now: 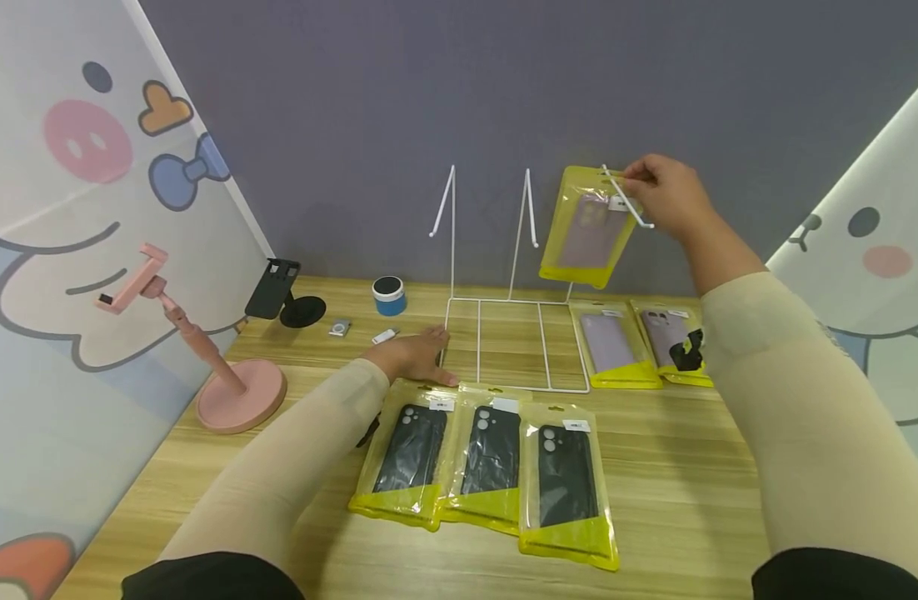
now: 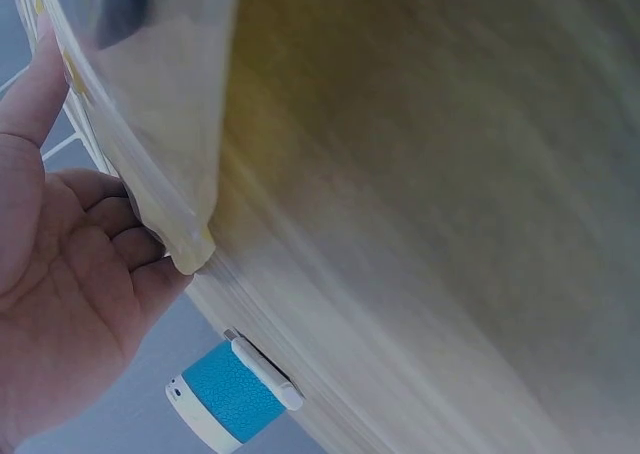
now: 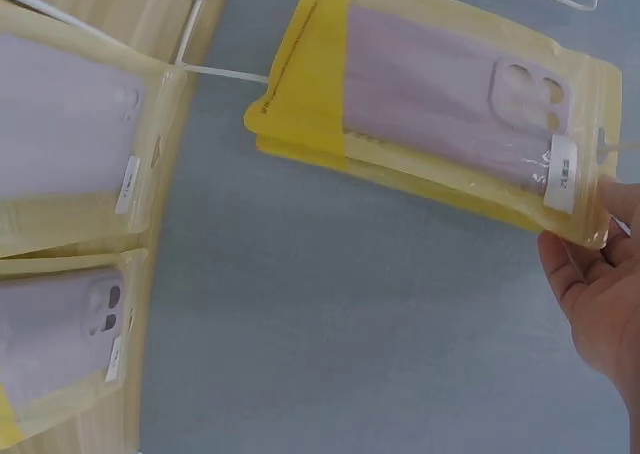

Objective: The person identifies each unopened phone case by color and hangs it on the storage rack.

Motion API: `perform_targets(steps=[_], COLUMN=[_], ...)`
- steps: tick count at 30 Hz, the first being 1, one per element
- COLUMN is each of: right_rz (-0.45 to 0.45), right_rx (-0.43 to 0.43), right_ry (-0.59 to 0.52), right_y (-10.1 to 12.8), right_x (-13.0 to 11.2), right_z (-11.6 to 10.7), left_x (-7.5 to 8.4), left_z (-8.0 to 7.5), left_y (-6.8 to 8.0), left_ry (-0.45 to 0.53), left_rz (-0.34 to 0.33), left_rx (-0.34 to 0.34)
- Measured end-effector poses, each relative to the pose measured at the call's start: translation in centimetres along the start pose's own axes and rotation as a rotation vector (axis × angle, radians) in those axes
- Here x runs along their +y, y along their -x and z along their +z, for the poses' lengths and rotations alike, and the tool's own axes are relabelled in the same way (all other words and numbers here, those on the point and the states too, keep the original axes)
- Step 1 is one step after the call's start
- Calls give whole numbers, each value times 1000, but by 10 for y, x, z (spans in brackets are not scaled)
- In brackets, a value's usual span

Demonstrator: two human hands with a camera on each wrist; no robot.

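Observation:
My right hand (image 1: 657, 196) pinches the top of a yellow packet with a lilac phone case (image 1: 586, 229) and holds it at the right hook (image 1: 630, 200) of a white wire rack (image 1: 452, 250). In the right wrist view the packet (image 3: 450, 104) hangs free in front of the grey wall, with my fingers (image 3: 600, 284) at its top edge. My left hand (image 1: 417, 354) lies flat on the wooden table at the rack's front left corner, holding nothing. In the left wrist view its palm (image 2: 70, 274) is beside a packet's edge. Three packets with black cases (image 1: 491, 454) lie in a row before me.
Two more lilac-case packets (image 1: 612, 346) (image 1: 665, 337) lie right of the rack base. At the back left stand a pink phone stand (image 1: 237, 396), a black phone holder (image 1: 279, 292) and a small blue speaker (image 1: 389, 296). Cartoon panels close both sides.

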State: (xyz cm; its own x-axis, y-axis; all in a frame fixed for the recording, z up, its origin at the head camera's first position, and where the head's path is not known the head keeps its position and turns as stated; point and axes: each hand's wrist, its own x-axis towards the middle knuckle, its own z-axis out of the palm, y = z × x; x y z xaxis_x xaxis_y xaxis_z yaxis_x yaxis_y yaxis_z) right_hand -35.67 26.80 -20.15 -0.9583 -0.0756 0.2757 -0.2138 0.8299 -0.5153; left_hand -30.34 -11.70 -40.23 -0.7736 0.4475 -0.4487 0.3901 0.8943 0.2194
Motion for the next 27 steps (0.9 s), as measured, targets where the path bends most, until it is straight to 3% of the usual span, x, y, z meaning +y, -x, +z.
perform_targets(steps=[7,14,27], right_rz=[8,12,53], right_rx=[47,63,-142], right_ry=[-71,-27,168], right_y=[20,51,130], right_x=[15,45,147], right_z=[-11,-29,-25], left_x=[-2,-1,-1], left_z=[2,1,-2], left_y=[-3,-1,5], left_ry=[-7,-19,-11], left_rz=[8,16,4], left_rx=[10,13,10])
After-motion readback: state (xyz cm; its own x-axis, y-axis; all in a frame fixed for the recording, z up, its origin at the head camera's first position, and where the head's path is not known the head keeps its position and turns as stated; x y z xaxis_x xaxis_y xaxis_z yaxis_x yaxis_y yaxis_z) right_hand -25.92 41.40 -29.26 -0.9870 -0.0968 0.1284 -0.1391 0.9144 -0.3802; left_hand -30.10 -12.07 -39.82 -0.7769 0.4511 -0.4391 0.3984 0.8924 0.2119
